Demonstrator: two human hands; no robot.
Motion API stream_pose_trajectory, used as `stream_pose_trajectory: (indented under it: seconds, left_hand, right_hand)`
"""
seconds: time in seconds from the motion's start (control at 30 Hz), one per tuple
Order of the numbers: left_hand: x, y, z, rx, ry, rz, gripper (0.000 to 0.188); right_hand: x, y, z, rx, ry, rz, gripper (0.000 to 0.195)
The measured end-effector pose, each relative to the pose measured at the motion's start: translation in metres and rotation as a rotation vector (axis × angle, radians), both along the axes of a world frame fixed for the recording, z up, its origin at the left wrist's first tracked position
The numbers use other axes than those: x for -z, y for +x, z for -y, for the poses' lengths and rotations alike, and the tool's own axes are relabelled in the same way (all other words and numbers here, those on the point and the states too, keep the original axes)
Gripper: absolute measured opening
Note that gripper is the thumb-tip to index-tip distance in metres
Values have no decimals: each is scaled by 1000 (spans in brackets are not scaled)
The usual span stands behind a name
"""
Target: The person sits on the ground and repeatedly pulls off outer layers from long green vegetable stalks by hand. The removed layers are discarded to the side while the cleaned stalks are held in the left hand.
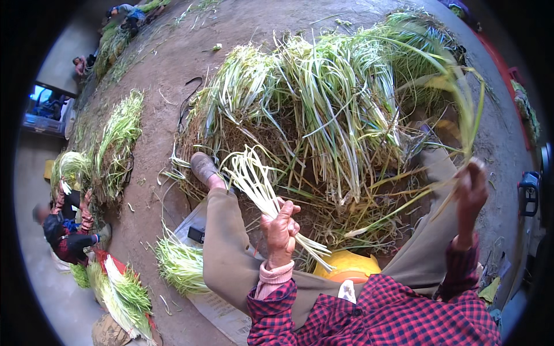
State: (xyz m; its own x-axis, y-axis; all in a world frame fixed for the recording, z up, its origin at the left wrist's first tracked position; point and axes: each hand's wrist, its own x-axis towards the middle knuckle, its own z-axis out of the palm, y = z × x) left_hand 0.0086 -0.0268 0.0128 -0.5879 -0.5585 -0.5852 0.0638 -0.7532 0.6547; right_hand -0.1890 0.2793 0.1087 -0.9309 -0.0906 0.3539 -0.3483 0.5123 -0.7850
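Observation:
My left hand [281, 229] is closed around a bunch of pale, trimmed stalks [255, 186] that look like garlic chives. Their curved tips point away from me and the pale ends stick out below the fist toward my lap. At the right, my right hand [471, 190] is raised and blurred, pinching long yellow-green leaves [469, 112] that swing upward. Between my spread legs lies a large heap of untrimmed greens [329, 95] with brown roots and dry husks. A loose stalk [372, 225] rests on the debris below it.
A yellow plastic object [346, 264] sits between my thighs. Left of my leg, cleaned greens [181, 264] and a small black device [196, 235] lie on a flat sheet [225, 313]. Farther left, another person [65, 233] sits handling greens beside a pile [119, 147] and a red bag [104, 259].

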Motion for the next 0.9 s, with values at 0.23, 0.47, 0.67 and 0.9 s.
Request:
stream_pose_trajectory:
  seconds: [0.23, 0.47, 0.67, 0.9]
  left_hand:
    - [1, -10, -5, 40, 46, -13, 17]
    - [-2, 0, -3, 55, 12, 41, 16]
    - [1, -3, -4, 78, 19, 45, 16]
    - [-1, -6, -4, 62, 3, 54, 15]
  right_hand:
    - [96, -179, -195, 366, 425, 152, 18]
    - [84, -136, -53, -81, 602, 68, 27]
    - [108, -70, 119, -515, 573, 38, 12]
    - [189, -66, 191, -392, 611, 41, 23]
